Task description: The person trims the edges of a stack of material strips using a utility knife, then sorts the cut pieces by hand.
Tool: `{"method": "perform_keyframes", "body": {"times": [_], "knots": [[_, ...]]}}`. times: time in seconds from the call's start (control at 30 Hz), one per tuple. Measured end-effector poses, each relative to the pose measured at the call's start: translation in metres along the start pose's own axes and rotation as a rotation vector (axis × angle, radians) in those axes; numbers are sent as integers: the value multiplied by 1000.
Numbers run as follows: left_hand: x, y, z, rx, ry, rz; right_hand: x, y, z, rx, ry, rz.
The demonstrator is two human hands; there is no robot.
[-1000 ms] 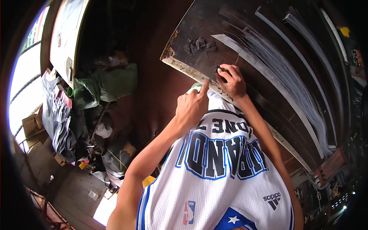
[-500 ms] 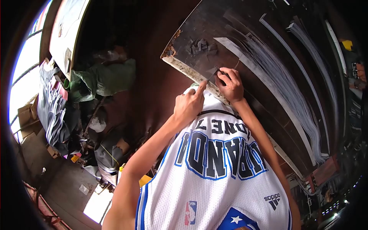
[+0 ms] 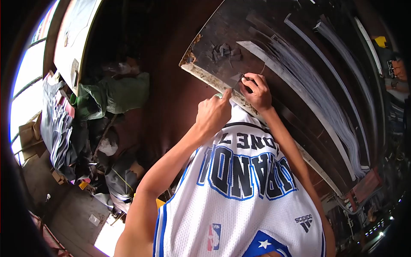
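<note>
Right hand (image 3: 257, 92): thumb and fingers pinching a small dark piece (image 3: 239, 80) at the table's (image 3: 217, 28) near edge, I judge so that the edge lends it support. Left hand (image 3: 213, 113): index finger extended toward the piece, perhaps to steady it, other fingers curled; whether it grips anything, I cannot tell from here. Scraps (image 3: 224, 52): loose cluster beyond both hands, seemingly set apart from the handwork. Strips (image 3: 314, 81): lengthwise, right of the right hand, apparently grouped for easy reach.
</note>
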State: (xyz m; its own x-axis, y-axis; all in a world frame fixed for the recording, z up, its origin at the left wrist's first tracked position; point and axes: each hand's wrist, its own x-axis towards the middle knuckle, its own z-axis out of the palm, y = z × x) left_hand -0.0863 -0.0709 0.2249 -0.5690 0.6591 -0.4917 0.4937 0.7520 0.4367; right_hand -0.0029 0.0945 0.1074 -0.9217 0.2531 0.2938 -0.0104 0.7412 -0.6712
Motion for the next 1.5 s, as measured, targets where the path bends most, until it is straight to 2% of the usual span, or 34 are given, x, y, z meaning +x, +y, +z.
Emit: {"method": "perform_keyframes", "body": {"times": [0.13, 0.27, 0.5, 0.67, 0.87, 1.03, 1.27, 1.4, 1.5], "knots": [[-4, 8, 14, 24, 8, -9, 1, 0, 2, -19, 13, -30], [16, -20, -17, -103, -30, -14, 0, 1, 0, -27, 23, -28], [39, -57, -33, -68, 130, 162, 2, 7, 1, -5, 51, -15], [30, -38, -21, -88, 48, 140, 4, 10, -4, 4, 41, -21], [16, -19, 7, -98, 135, 101, 5, 12, -4, -9, 38, -33], [11, -12, 15, -137, 123, 86, 3, 17, -2, -3, 45, -18], [8, -3, 14, -125, 119, 71, 5, 18, -1, -15, 49, -32], [13, 4, 16, -51, 49, 42, 1, 16, -2, -5, 42, -22], [20, -6, -6, -95, 47, 40, 7, 16, -5, -9, 41, -42]]}}
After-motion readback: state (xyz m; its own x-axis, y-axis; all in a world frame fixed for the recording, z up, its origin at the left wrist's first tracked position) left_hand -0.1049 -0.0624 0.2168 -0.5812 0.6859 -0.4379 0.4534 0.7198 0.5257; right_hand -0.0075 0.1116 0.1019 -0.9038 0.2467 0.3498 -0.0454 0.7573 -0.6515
